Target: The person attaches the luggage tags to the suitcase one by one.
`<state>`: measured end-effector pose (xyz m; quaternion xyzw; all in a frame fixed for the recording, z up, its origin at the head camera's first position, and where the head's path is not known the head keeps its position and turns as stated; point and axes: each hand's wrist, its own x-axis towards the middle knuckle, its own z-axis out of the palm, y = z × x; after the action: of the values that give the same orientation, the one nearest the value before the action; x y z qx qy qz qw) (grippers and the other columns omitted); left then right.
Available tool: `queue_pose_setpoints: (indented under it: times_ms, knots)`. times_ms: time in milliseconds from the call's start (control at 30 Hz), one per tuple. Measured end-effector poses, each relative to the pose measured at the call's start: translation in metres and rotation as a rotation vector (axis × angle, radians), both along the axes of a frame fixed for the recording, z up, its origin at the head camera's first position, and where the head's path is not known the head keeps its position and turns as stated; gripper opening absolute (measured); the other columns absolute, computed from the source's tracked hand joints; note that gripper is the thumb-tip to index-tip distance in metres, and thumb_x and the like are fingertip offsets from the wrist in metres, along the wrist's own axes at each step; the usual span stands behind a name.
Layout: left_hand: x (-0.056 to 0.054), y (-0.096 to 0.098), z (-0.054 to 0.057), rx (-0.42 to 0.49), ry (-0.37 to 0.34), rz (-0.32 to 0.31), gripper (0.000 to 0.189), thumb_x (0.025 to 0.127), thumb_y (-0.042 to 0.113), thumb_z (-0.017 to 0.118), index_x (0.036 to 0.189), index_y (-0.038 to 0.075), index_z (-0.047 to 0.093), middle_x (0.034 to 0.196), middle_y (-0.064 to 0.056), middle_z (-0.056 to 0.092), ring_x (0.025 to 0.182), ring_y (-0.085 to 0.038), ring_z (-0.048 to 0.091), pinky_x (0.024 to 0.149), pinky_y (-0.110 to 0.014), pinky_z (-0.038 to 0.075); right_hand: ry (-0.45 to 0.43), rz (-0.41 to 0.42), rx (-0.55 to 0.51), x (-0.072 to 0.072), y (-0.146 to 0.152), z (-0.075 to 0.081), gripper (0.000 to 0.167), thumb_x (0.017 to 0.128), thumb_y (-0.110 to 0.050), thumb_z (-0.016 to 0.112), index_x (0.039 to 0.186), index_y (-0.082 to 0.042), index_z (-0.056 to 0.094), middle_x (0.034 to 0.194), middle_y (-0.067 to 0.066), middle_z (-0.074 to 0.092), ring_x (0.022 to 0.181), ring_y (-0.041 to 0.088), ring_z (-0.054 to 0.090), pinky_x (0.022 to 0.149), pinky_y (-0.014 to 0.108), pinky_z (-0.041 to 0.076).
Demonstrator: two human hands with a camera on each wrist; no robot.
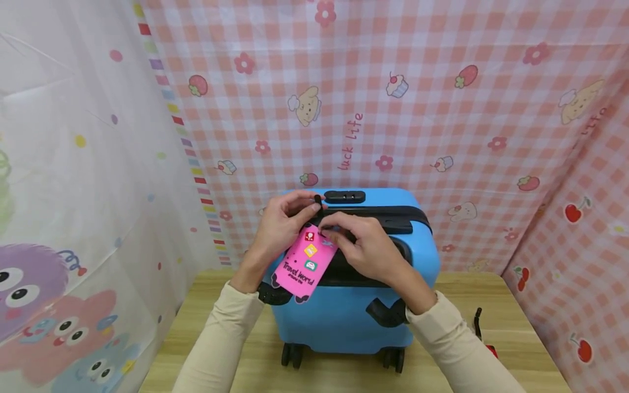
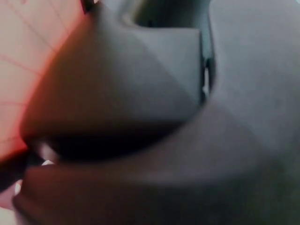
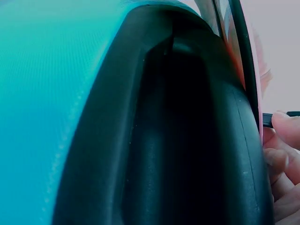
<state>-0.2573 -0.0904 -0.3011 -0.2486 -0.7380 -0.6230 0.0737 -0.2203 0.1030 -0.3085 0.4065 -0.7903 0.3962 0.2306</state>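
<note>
A pink luggage tag (image 1: pixel 300 267) printed "Travel World" hangs tilted in front of a blue suitcase (image 1: pixel 339 322). Between thumb and fingers, my left hand (image 1: pixel 280 224) pinches the tag's black strap (image 1: pixel 318 201), whose tip sticks up. My right hand (image 1: pixel 366 245) pinches at the tag's upper edge, where the strap's lower part is mostly hidden by fingers. Both hands are just above the suitcase's black side handle (image 1: pixel 339 268). That dark handle (image 3: pixel 234 140) fills much of the right wrist view, with fingertips (image 3: pixel 276 159) and a black strap end at its right edge. Dark, blurred plastic dominates the left wrist view.
The suitcase stands on its wheels (image 1: pixel 292 355) on a wooden tabletop (image 1: pixel 196 338). A combination lock (image 1: pixel 345 196) sits on its top side. At the right lies a black strap (image 1: pixel 478 323) beside a partly hidden red item (image 1: pixel 492 351). Checked cloth (image 1: pixel 417 120) hangs behind.
</note>
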Motion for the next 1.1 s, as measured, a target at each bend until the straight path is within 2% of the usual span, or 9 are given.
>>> queue_pose_setpoints:
  times_ms: [133, 233, 433, 633, 833, 1100]
  knots:
    - [0.0, -0.001, 0.001, 0.013, -0.003, -0.009, 0.024, 0.098, 0.009, 0.062, 0.117, -0.003, 0.067, 0.106, -0.017, 0.073, 0.089, -0.016, 0.071, 0.075, -0.026, 0.057, -0.043, -0.01, -0.034, 0.001, 0.0, 0.001, 0.015, 0.095, -0.006, 0.064, 0.109, -0.007, 0.07, 0.087, 0.001, 0.068, 0.055, 0.007, 0.045, 0.052, 0.025, 0.04]
    - [0.0, -0.002, 0.001, 0.011, -0.014, -0.002, 0.025, 0.097, 0.01, 0.063, 0.119, -0.001, 0.067, 0.106, -0.017, 0.073, 0.088, -0.015, 0.071, 0.074, -0.026, 0.057, -0.121, -0.012, -0.064, 0.001, -0.001, 0.004, 0.017, 0.095, -0.004, 0.064, 0.112, -0.006, 0.067, 0.091, 0.003, 0.071, 0.05, 0.007, 0.048, 0.049, 0.025, 0.04]
    - [0.002, -0.003, 0.002, 0.007, -0.042, 0.028, 0.024, 0.097, 0.013, 0.064, 0.119, 0.004, 0.067, 0.102, -0.016, 0.074, 0.08, -0.015, 0.07, 0.067, -0.027, 0.056, -0.283, -0.038, -0.109, 0.002, -0.005, 0.013, 0.024, 0.096, -0.005, 0.063, 0.12, -0.004, 0.056, 0.097, 0.011, 0.073, 0.066, 0.011, 0.068, 0.061, 0.029, 0.052]
    - [0.002, -0.001, 0.0, 0.023, -0.036, 0.052, 0.019, 0.096, 0.009, 0.064, 0.115, 0.004, 0.066, 0.1, -0.017, 0.074, 0.085, -0.017, 0.07, 0.073, -0.027, 0.056, -0.362, -0.069, -0.097, 0.003, -0.006, 0.016, 0.028, 0.098, -0.006, 0.061, 0.124, -0.004, 0.052, 0.099, 0.013, 0.072, 0.072, 0.016, 0.068, 0.065, 0.035, 0.053]
    - [0.003, -0.002, 0.0, 0.018, -0.01, 0.066, 0.017, 0.095, 0.009, 0.066, 0.111, 0.004, 0.068, 0.099, -0.015, 0.075, 0.086, -0.018, 0.07, 0.074, -0.028, 0.056, -0.399, -0.07, -0.13, 0.002, -0.008, 0.012, 0.03, 0.097, -0.009, 0.062, 0.125, -0.005, 0.052, 0.096, 0.011, 0.073, 0.069, 0.014, 0.068, 0.065, 0.032, 0.053]
    - [0.002, -0.002, -0.001, -0.012, 0.054, 0.054, 0.013, 0.093, 0.006, 0.068, 0.105, 0.003, 0.073, 0.099, -0.013, 0.075, 0.088, -0.016, 0.071, 0.079, -0.027, 0.057, -0.389, -0.036, -0.165, 0.002, -0.009, 0.011, 0.03, 0.098, -0.008, 0.062, 0.124, -0.004, 0.048, 0.092, 0.01, 0.073, 0.069, 0.014, 0.068, 0.064, 0.029, 0.052]
